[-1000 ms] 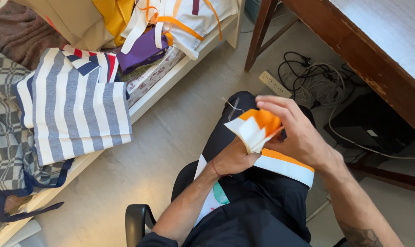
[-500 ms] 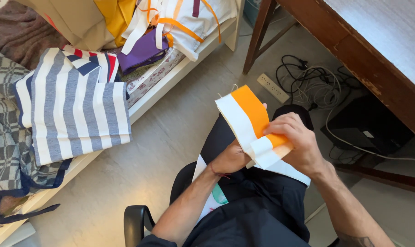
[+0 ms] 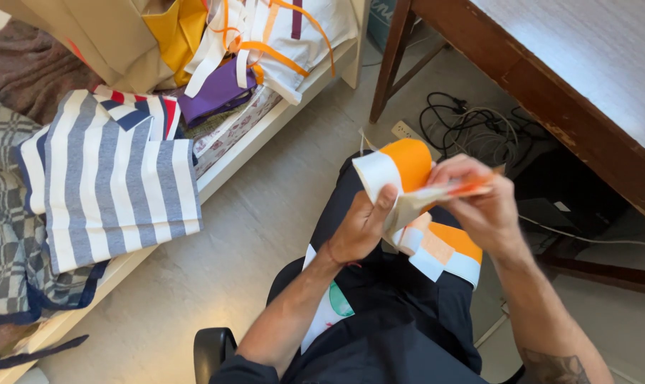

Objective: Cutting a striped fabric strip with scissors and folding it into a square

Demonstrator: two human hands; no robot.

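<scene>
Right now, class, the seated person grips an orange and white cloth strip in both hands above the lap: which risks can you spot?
1. The orange and white strip hangs loose below the left hand and right hand; its lower end might slip off the lap.
2. The cables on the floor by the table leg lie near the feet and could snag.

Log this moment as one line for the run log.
left hand: grips orange-and-white fabric strip | right hand: pinches its folded end | over lap, seated
</scene>
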